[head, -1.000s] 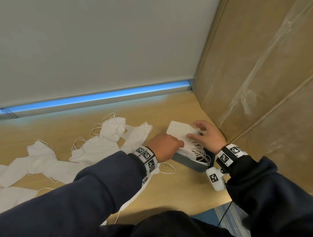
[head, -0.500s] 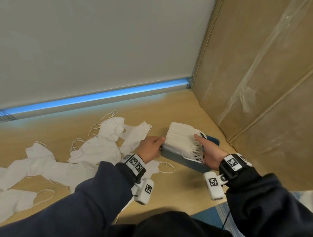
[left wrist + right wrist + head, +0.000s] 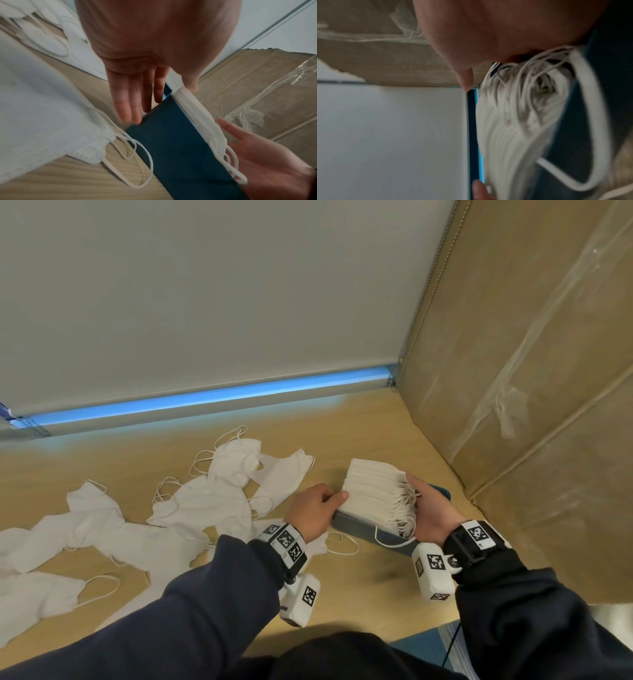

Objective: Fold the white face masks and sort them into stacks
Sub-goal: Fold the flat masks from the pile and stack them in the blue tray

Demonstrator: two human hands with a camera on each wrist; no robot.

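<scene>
A stack of folded white masks [image 3: 373, 491] lies on a dark blue box [image 3: 363, 525] near the table's right side. My left hand [image 3: 325, 501] is at the stack's left end, thumb against the masks. In the left wrist view its straight fingers [image 3: 130, 108] touch the side of the box [image 3: 180, 142]. My right hand [image 3: 426, 506] lies flat against the stack's right end, where the ear loops [image 3: 404, 508] bunch up. The right wrist view is blurred and shows the loops [image 3: 522, 83] by my thumb [image 3: 465, 78]. Loose unfolded masks [image 3: 205, 501] lie to the left.
A tall cardboard box [image 3: 513, 405] wrapped in plastic stands close on the right. A grey blind [image 3: 205, 302] with a blue-lit strip [image 3: 205, 398] closes off the back. More loose masks [image 3: 34, 594] reach the left edge. The table's front edge [image 3: 376, 625] is near my body.
Both hands have come off the top of the stack and now sit at its two ends. The stack looks squarer and taller.
</scene>
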